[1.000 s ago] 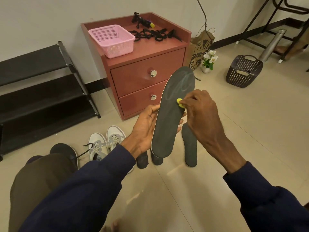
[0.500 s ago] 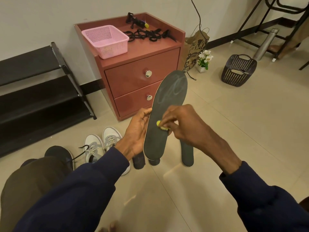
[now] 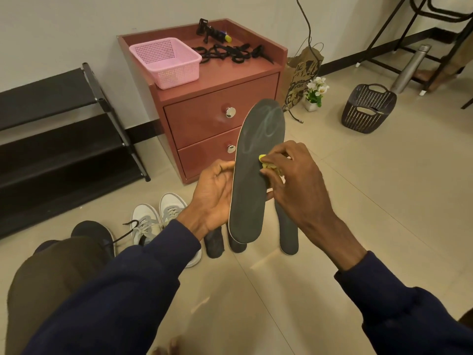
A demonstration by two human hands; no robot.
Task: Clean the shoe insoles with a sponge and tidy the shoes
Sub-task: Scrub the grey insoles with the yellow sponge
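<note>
My left hand (image 3: 213, 196) holds a dark grey insole (image 3: 252, 185) upright by its left edge, toe end up, with pale wet streaks near the toe. My right hand (image 3: 294, 185) presses a small yellow sponge (image 3: 266, 163) against the middle of the insole's face. On the floor behind it lie a second insole (image 3: 288, 231) and two more dark insole ends (image 3: 214, 243), partly hidden. A pair of white and grey sneakers (image 3: 158, 221) stands on the floor to the left. A black shoe (image 3: 94, 233) sits beside my knee.
A red two-drawer cabinet (image 3: 204, 121) stands ahead with a pink basket (image 3: 166, 61) and black laces (image 3: 230, 53) on top. A black shoe rack (image 3: 58, 139) is at the left. A paper bag (image 3: 303, 73), small flower pot (image 3: 314, 94) and dark basket (image 3: 367, 108) stand at the right.
My right hand first slid the sponge down the insole, then back up to its middle. The insole stays held upright in my left hand.
</note>
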